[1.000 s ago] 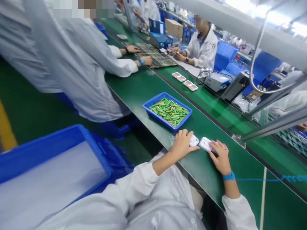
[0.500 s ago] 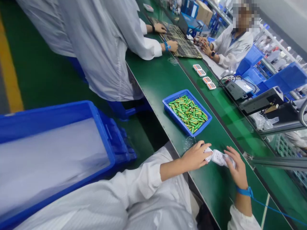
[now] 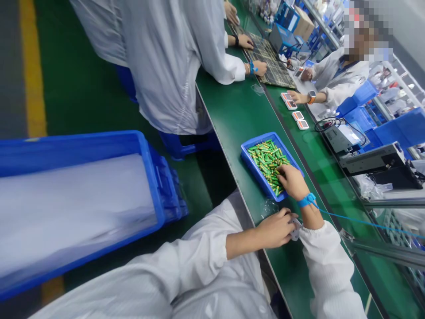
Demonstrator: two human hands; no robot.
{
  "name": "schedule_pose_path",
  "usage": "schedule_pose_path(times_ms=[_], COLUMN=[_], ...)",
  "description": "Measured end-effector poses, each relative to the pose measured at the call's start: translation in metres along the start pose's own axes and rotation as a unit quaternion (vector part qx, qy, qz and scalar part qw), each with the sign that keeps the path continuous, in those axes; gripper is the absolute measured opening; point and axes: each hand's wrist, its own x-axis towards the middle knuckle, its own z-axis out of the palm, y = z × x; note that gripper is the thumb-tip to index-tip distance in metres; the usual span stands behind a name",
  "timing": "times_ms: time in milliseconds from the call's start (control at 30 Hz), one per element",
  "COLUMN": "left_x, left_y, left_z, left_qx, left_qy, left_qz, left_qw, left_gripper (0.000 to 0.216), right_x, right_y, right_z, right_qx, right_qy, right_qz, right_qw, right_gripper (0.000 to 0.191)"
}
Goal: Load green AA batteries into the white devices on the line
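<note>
My right hand point(image 3: 291, 180) reaches into the blue tray point(image 3: 251, 164) of green batteries point(image 3: 267, 158), its fingers curled down among them; whether it grips one is hidden. A blue wrist strap point(image 3: 306, 200) with a coiled cord circles that wrist. My left hand point(image 3: 275, 229) rests on the green belt point(image 3: 239, 115), fingers closed around a small white device point(image 3: 295, 230) that my right sleeve mostly hides.
A large blue crate point(image 3: 83, 195) with a white liner stands at my left. Two people in white coats point(image 3: 172, 57) stand at the belt ahead; another sits opposite. Small white-and-orange devices point(image 3: 294, 108) lie on the belt, with grey equipment point(image 3: 341, 137) to the right.
My right hand left the white devices and moved forward into the battery tray. My left hand stayed on a white device. The view swung left and down.
</note>
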Motion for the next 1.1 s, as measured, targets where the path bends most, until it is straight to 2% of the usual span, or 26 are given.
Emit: schedule_pose_path(times_ms=[167, 267, 400, 533, 633, 767, 867, 967, 1100], left_x=[-0.001, -0.001, -0.001, -0.002, -0.003, -0.003, -0.003, -0.002, -0.001], left_y=[-0.001, -0.001, -0.002, -0.001, 0.001, 0.002, 0.001, 0.000, 0.000], left_z=[-0.002, 0.000, 0.001, -0.001, -0.003, -0.003, -0.002, -0.002, -0.003], left_qx=[-0.015, -0.032, -0.045, -0.068, -0.091, -0.138, -0.160, -0.165, -0.158], left_qy=[0.005, 0.010, 0.012, 0.010, 0.009, 0.010, 0.005, 0.000, -0.004], left_qz=[-0.003, -0.005, -0.012, -0.030, -0.048, -0.085, -0.098, -0.105, -0.112], left_qw=[1.000, 0.999, 0.999, 0.997, 0.995, 0.987, 0.982, 0.981, 0.981], left_gripper=[0.030, 0.032, 0.031, 0.028, 0.035, 0.051, 0.057, 0.057, 0.052], right_x=[0.003, -0.004, -0.027, -0.065, -0.101, -0.157, -0.198, -0.227, -0.241], right_y=[0.003, 0.002, -0.004, -0.013, -0.012, 0.004, 0.019, 0.027, 0.024], right_z=[-0.001, -0.001, -0.006, -0.016, -0.014, 0.006, 0.029, 0.050, 0.067], right_qx=[0.033, 0.079, 0.219, 0.340, 0.392, 0.425, 0.428, 0.424, 0.342], right_qy=[-0.017, 0.017, 0.072, 0.112, 0.152, 0.239, 0.286, 0.263, 0.228], right_qz=[-0.007, -0.005, 0.010, 0.026, 0.074, 0.156, 0.208, 0.236, 0.225], right_qw=[0.999, 0.997, 0.973, 0.933, 0.904, 0.859, 0.832, 0.834, 0.883], right_gripper=[0.021, 0.020, 0.024, 0.025, 0.026, 0.038, 0.035, 0.034, 0.031])
